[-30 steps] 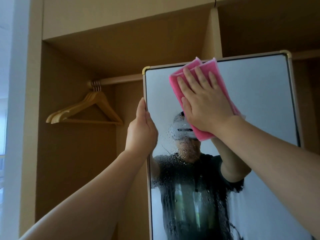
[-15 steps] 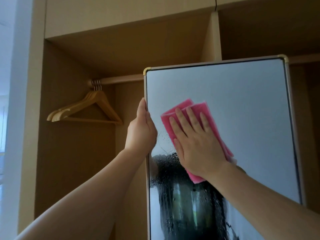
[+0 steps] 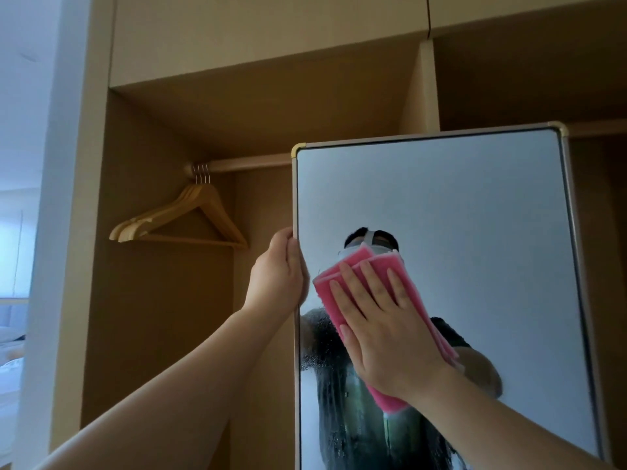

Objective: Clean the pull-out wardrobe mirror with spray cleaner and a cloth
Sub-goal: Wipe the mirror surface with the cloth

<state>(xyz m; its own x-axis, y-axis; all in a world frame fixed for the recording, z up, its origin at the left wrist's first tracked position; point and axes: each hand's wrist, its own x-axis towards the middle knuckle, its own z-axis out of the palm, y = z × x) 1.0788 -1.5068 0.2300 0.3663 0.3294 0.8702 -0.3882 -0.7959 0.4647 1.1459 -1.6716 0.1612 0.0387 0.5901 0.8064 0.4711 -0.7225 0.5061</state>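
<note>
L hand (image 3: pixel 278 276) grip holds left edge of tall metal-framed wardrobe mirror (image 3: pixel 458 215), in front of open wooden wardrobe (image 3: pixel 163 300). R hand (image 3: pixel 383 330) grip wide, flat fingers press folded pink cloth (image 3: pixel 390 262) onto mirror's mid-left; droplets (image 3: pixel 322 364) below.

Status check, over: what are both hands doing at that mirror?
Left hand grips the mirror by its left edge. Right hand flat, pressing pink cloth on glass. Droplets on lower glass. Nothing blocking the wipe.

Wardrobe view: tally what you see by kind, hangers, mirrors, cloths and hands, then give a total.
hangers: 4, going by the hooks
mirror: 1
cloth: 1
hands: 2, left hand and right hand
total: 8
</note>
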